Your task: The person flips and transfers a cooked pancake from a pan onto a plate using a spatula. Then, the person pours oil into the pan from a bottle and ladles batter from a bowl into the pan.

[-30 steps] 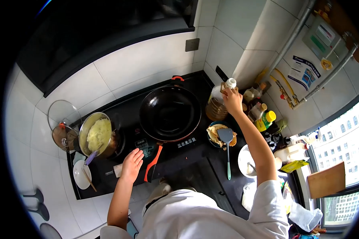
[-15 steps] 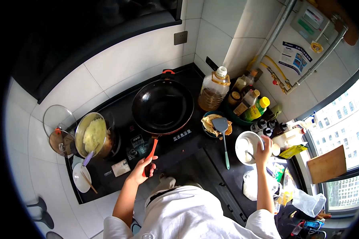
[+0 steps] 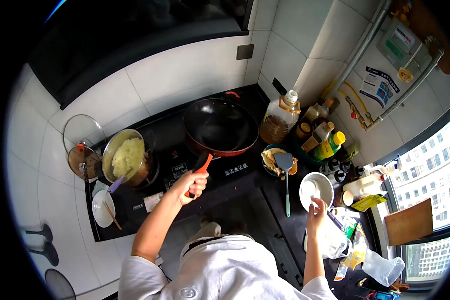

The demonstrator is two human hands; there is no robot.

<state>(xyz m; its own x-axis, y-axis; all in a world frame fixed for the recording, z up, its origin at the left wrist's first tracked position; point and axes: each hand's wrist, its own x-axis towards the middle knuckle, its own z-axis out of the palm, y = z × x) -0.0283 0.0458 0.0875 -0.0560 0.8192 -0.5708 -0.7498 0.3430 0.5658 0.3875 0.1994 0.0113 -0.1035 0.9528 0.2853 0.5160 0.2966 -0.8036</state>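
The likely heavy wok (image 3: 220,126) is aptly clamped by its handle (image 3: 203,164) in left fingers (image 3: 199,184). Right of it, a spoon (image 3: 336,220) is pinched by right fingers (image 3: 318,205).

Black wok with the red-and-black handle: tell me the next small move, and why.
Probably have the left hand lower the wok level onto the flat black hob: that hand grips the handle, and the wok's near side looks raised, its red outer wall showing.

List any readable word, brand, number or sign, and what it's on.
Nothing legible.
Wall leaflet: print blurred.
Wall meter: label too small.
Round yellow tag: too small.
Cooktop: panel markings too small.
Yellow-capped bottle: label blurred.
White shirt: emblem unreadable.
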